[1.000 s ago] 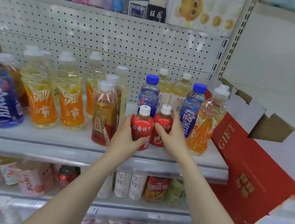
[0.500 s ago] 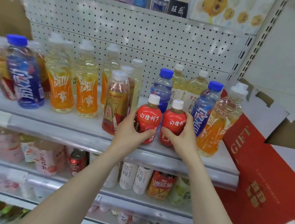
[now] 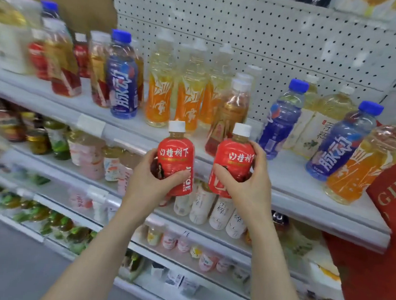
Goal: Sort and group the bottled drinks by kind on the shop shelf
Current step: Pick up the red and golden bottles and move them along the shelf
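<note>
My left hand [image 3: 152,179] grips a small red juice bottle [image 3: 177,151] with a white cap. My right hand [image 3: 245,184] grips a second, identical red juice bottle [image 3: 237,157]. Both bottles are lifted off the shelf and held upright in front of the shelf edge [image 3: 307,202]. On the shelf behind stand orange drink bottles [image 3: 159,91], blue-capped bottles [image 3: 122,83], an amber tea bottle [image 3: 231,114] and pale yellow tea bottles [image 3: 324,122]. More red-labelled bottles [image 3: 63,66] stand at the far left.
A red gift box [image 3: 394,191] leans at the shelf's right end beside an orange bottle [image 3: 358,168]. Lower shelves hold white bottles [image 3: 222,214], pink cups and green jars. A white pegboard [image 3: 250,27] backs the shelf. The grey floor [image 3: 2,264] lies at the lower left.
Both hands have lifted the two red bottles off the shelf and drawn them toward me and to the left. My view has swung left, showing more of the shelf's left side.
</note>
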